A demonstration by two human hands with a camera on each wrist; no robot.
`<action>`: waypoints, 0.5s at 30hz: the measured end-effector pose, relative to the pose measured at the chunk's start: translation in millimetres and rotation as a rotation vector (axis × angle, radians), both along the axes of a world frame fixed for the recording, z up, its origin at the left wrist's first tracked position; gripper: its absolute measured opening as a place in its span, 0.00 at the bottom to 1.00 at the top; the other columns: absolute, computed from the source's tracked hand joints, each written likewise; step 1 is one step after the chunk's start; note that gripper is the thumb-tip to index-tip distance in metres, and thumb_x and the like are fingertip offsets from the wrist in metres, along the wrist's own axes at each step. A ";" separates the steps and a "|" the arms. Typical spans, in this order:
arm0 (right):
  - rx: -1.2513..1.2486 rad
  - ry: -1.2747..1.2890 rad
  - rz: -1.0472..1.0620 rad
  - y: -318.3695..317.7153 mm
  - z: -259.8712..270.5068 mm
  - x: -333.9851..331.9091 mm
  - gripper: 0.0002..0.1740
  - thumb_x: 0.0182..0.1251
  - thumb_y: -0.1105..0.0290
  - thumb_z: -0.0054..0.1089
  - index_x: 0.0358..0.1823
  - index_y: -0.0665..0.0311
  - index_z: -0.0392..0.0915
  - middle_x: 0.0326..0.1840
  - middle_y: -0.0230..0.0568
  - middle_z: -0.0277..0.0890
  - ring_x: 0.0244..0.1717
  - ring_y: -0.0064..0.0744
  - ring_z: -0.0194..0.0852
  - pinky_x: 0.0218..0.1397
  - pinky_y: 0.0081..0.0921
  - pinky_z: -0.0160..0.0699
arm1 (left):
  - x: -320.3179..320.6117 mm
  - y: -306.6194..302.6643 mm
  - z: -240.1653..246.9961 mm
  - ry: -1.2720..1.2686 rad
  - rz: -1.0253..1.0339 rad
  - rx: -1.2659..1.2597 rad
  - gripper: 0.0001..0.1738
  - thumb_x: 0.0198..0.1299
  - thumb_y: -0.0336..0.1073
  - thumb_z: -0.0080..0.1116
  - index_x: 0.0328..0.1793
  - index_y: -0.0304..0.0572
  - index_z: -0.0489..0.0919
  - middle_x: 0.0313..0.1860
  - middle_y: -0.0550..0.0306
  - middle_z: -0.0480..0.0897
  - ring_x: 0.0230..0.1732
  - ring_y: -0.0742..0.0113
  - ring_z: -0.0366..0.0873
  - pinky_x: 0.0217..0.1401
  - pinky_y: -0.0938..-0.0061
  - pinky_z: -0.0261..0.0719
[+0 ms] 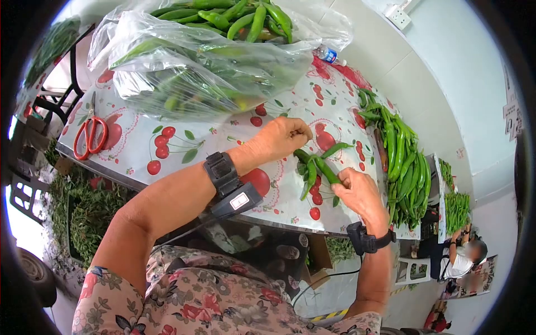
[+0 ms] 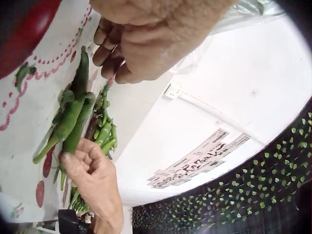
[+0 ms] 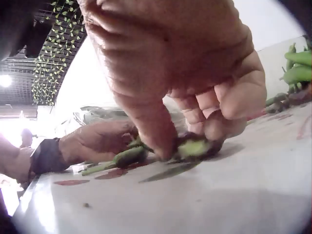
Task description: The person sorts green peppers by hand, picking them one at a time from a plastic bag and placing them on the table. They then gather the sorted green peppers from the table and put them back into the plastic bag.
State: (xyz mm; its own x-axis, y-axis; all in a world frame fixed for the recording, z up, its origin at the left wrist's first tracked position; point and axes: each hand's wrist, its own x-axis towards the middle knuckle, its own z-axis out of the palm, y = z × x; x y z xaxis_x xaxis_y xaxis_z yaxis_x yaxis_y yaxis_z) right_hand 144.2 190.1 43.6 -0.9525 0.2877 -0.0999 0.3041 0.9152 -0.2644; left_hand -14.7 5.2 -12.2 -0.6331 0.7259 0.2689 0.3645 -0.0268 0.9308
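Several green peppers lie in a small cluster on the cherry-print tablecloth. My right hand [image 1: 363,192] pinches one dark green pepper [image 1: 326,170] of this cluster between thumb and fingers; in the left wrist view its lower end is between the fingertips of that hand [image 2: 100,183]. Lighter peppers [image 2: 67,121] rest against it. My left hand [image 1: 276,138] hovers just beyond the cluster's upper left end, fingers loosely bent, with nothing visible in it. In the right wrist view, the right hand [image 3: 180,63] hides part of the cluster, and a pepper [image 3: 130,157] lies beside its thumb.
A large clear plastic bag [image 1: 190,72] full of peppers covers the table's far left. Red-handled scissors [image 1: 91,137] lie near the left edge. A long pile of peppers [image 1: 407,173] is on the right, and a bottle [image 1: 329,54] lies at the back.
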 end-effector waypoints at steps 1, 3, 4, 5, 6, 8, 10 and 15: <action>0.021 -0.003 -0.010 0.5 -0.7 -1.0 0.19 0.50 0.62 0.61 0.40 0.69 0.75 0.31 0.53 0.79 0.34 0.46 0.79 0.40 0.34 0.74 | -0.1 0.6 -1.6 0.000 0.001 0.010 0.10 0.58 0.33 0.53 0.44 0.36 0.79 0.32 0.60 0.80 0.34 0.77 0.74 0.39 0.79 0.73; -0.095 0.040 -0.104 4.5 -0.3 -3.0 0.18 0.51 0.63 0.61 0.40 0.70 0.75 0.31 0.51 0.79 0.34 0.43 0.79 0.39 0.32 0.74 | 0.6 0.6 -1.1 0.001 0.008 0.025 0.11 0.59 0.33 0.53 0.44 0.36 0.78 0.32 0.60 0.79 0.35 0.77 0.74 0.39 0.79 0.73; -0.152 0.060 -0.148 6.3 0.6 -4.8 0.18 0.51 0.64 0.61 0.40 0.70 0.75 0.31 0.51 0.79 0.33 0.42 0.79 0.39 0.31 0.74 | 1.1 0.3 0.7 0.001 0.016 0.031 0.11 0.60 0.34 0.53 0.44 0.36 0.78 0.32 0.60 0.79 0.35 0.76 0.74 0.40 0.79 0.73; -0.168 0.096 -0.132 6.3 1.8 -6.4 0.17 0.52 0.65 0.61 0.40 0.70 0.75 0.31 0.50 0.79 0.33 0.41 0.79 0.39 0.31 0.74 | 2.3 -0.3 1.8 0.000 0.022 0.035 0.11 0.60 0.34 0.52 0.44 0.35 0.78 0.32 0.60 0.79 0.35 0.76 0.74 0.40 0.79 0.73; -0.185 0.133 -0.118 5.6 3.9 -7.8 0.17 0.52 0.66 0.61 0.40 0.70 0.75 0.31 0.49 0.80 0.33 0.40 0.79 0.39 0.30 0.74 | 3.4 -0.3 1.7 0.005 0.019 0.059 0.11 0.61 0.35 0.52 0.44 0.35 0.78 0.32 0.60 0.79 0.34 0.77 0.74 0.39 0.79 0.73; -0.213 0.203 -0.061 1.7 9.0 -10.8 0.16 0.53 0.68 0.62 0.40 0.70 0.75 0.31 0.47 0.80 0.32 0.38 0.79 0.38 0.30 0.74 | 5.3 0.5 2.3 0.019 0.011 0.109 0.12 0.62 0.36 0.50 0.45 0.35 0.78 0.32 0.60 0.79 0.32 0.77 0.73 0.36 0.79 0.73; -0.232 0.273 0.032 -6.4 16.1 -17.4 0.14 0.53 0.70 0.62 0.41 0.69 0.75 0.31 0.46 0.80 0.32 0.38 0.78 0.38 0.30 0.74 | 7.3 -3.3 9.2 -0.058 -0.032 0.079 0.13 0.63 0.38 0.49 0.45 0.36 0.78 0.30 0.60 0.79 0.28 0.77 0.72 0.32 0.80 0.73; -0.103 0.281 0.091 -13.4 34.9 -34.0 0.14 0.53 0.71 0.62 0.42 0.66 0.76 0.33 0.46 0.80 0.33 0.37 0.79 0.38 0.29 0.74 | 6.0 -7.0 16.6 -0.136 -0.049 0.058 0.16 0.66 0.42 0.45 0.44 0.37 0.78 0.25 0.62 0.79 0.23 0.77 0.71 0.26 0.80 0.71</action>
